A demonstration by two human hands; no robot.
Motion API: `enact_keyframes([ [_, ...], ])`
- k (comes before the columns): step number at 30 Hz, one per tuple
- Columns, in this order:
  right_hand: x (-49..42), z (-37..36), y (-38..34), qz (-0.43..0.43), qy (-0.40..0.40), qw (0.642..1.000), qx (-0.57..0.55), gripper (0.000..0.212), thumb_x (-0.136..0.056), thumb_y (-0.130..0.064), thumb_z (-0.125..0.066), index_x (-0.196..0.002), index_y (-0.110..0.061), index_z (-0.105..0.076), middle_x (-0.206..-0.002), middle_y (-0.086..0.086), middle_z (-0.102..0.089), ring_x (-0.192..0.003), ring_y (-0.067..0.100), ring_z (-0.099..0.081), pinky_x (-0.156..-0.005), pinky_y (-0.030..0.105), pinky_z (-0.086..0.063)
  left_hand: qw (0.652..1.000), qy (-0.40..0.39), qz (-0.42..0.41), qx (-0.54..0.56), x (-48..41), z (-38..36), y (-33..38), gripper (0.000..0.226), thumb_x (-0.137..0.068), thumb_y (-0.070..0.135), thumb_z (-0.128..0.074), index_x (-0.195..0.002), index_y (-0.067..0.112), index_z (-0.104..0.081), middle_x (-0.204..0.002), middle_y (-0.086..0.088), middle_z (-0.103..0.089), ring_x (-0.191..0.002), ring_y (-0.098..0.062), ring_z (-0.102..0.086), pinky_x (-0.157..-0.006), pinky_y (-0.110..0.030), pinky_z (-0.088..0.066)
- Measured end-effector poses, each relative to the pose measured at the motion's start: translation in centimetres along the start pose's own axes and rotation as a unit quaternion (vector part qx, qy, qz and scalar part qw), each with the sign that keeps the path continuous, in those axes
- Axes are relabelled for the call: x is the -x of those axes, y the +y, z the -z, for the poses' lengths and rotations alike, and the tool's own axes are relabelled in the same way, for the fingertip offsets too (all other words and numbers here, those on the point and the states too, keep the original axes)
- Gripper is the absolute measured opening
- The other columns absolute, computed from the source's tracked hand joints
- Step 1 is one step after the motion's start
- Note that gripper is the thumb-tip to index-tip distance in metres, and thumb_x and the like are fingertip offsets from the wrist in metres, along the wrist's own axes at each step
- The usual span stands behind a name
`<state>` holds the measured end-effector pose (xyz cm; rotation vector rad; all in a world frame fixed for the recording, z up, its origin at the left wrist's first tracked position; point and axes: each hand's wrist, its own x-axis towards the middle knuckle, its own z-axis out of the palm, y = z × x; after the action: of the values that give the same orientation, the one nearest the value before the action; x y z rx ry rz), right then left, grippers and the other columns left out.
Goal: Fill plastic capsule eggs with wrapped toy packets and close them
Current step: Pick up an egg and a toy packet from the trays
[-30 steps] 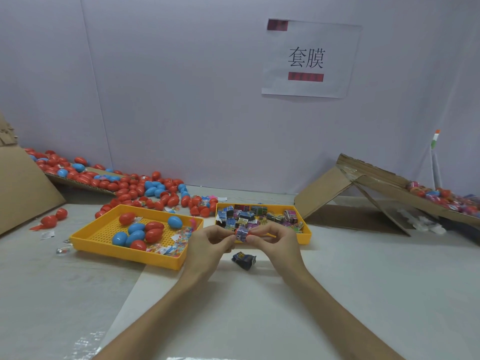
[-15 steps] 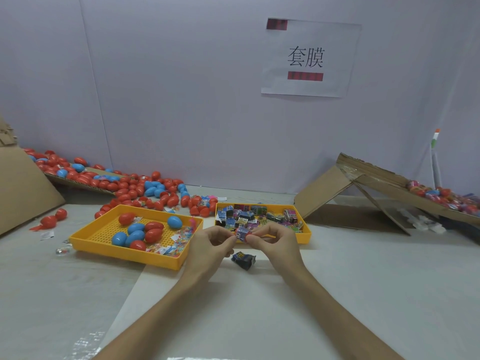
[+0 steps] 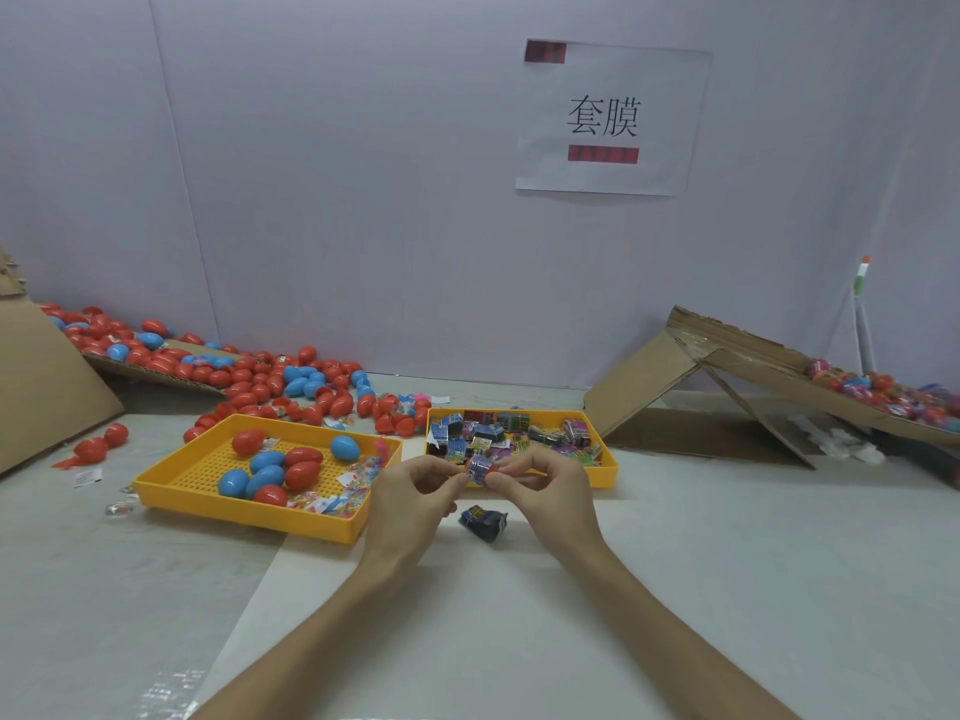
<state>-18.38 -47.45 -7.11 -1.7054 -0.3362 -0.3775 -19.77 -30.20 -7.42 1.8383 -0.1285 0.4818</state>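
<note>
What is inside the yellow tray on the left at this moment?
The left yellow tray holds red eggs, blue eggs and small colourful packets near its right end. Whatever lies beneath them is covered. The left hand hides part of its right rim.

The pale desk (image 3: 727, 563) holds two yellow trays. The egg tray (image 3: 249, 514) sits to the left of the fingers (image 3: 524, 467), with red and blue eggs in it. The packet tray (image 3: 610, 470) sits just behind the fingers, full of little toy packets. A dark packet (image 3: 483, 522) lies just under the fingers. Lots of loose eggs (image 3: 291, 387) lie far back on the left. A bent cardboard sheet (image 3: 639, 387) stands off to the right.
</note>
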Motion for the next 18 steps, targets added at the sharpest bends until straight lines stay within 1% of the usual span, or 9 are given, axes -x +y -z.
enact_keyframes([
  [3,-0.2,0.22,-0.02,-0.016,-0.012,1.0,-0.006,0.014,-0.077,-0.009,-0.086,-0.076,-0.014,-0.073,-0.082,-0.004,-0.076,-0.077,0.014,-0.075,-0.07,0.025,-0.059,1.0,-0.007,0.007,0.004,-0.08,0.21,-0.07,0.007,-0.088,0.019,-0.078,-0.083,0.021,-0.075,-0.068,0.003,-0.073,-0.061,-0.016,-0.071,-0.065,-0.032,-0.061],
  [6,-0.31,0.61,-0.12,-0.023,-0.019,1.0,0.0,0.013,-0.078,-0.012,-0.086,-0.079,-0.012,-0.073,-0.081,0.002,-0.076,-0.076,0.017,-0.075,-0.069,0.026,-0.059,1.0,-0.026,-0.001,-0.013,0.03,0.1,0.06,0.008,-0.09,0.017,-0.076,-0.083,0.021,-0.074,-0.069,0.002,-0.072,-0.062,-0.016,-0.07,-0.063,-0.029,-0.06],
  [8,-0.27,0.68,-0.12,-0.024,-0.024,0.999,0.002,0.013,-0.078,-0.012,-0.086,-0.079,-0.013,-0.073,-0.081,0.002,-0.075,-0.076,0.017,-0.075,-0.068,0.026,-0.059,0.999,-0.033,-0.011,-0.031,0.11,-0.03,0.08,0.011,-0.091,0.015,-0.074,-0.082,0.021,-0.073,-0.069,0.002,-0.072,-0.063,-0.015,-0.07,-0.059,-0.024,-0.058],
  [10,-0.26,0.58,-0.1,-0.025,-0.027,0.999,-0.002,0.013,-0.078,-0.011,-0.086,-0.078,-0.014,-0.073,-0.081,0.002,-0.075,-0.076,0.017,-0.075,-0.068,0.027,-0.06,0.998,-0.031,-0.02,-0.053,0.11,-0.11,0.09,0.013,-0.091,0.013,-0.073,-0.08,0.021,-0.072,-0.072,0.003,-0.071,-0.064,-0.012,-0.069,-0.059,-0.022,-0.057],
  [12,-0.29,0.4,-0.08,-0.029,-0.029,0.999,-0.008,0.013,-0.078,-0.01,-0.086,-0.079,-0.014,-0.073,-0.082,0.002,-0.076,-0.077,0.018,-0.075,-0.069,0.028,-0.061,0.997,-0.018,-0.027,-0.066,0.11,-0.11,0.14,0.014,-0.09,0.013,-0.073,-0.079,0.021,-0.07,-0.081,0.006,-0.07,-0.07,-0.005,-0.068,-0.063,-0.016,-0.054],
  [14,-0.3,0.32,-0.03,-0.032,-0.032,0.999,-0.017,0.013,-0.078,-0.008,-0.085,-0.08,-0.013,-0.073,-0.081,0.003,-0.076,-0.076,0.02,-0.076,-0.069,0.029,-0.061,0.998,-0.01,-0.032,-0.06,0.12,-0.09,0.2,0.013,-0.089,0.011,-0.074,-0.08,0.019,-0.07,-0.094,0.012,-0.069,-0.082,0.002,-0.067,-0.07,-0.01,-0.052],
  [15,-0.32,0.31,-0.01,-0.034,-0.034,0.999,-0.022,0.013,-0.079,-0.008,-0.084,-0.08,-0.013,-0.073,-0.081,0.004,-0.076,-0.076,0.021,-0.076,-0.069,0.03,-0.061,0.998,-0.013,-0.033,-0.054,0.14,-0.09,0.21,0.013,-0.089,0.01,-0.074,-0.081,0.019,-0.071,-0.096,0.013,-0.07,-0.085,0.003,-0.068,-0.071,-0.009,-0.052],
  [18,-0.34,0.37,0.04,-0.037,-0.037,0.998,-0.043,0.012,-0.08,-0.005,-0.083,-0.081,-0.011,-0.072,-0.083,0.007,-0.076,-0.076,0.026,-0.076,-0.07,0.033,-0.062,0.998,-0.019,-0.042,-0.042,0.24,-0.09,0.2,0.014,-0.088,0.007,-0.073,-0.081,0.018,-0.071,-0.082,0.008,-0.073,-0.08,-0.005,-0.071,-0.072,-0.016,-0.056],
])
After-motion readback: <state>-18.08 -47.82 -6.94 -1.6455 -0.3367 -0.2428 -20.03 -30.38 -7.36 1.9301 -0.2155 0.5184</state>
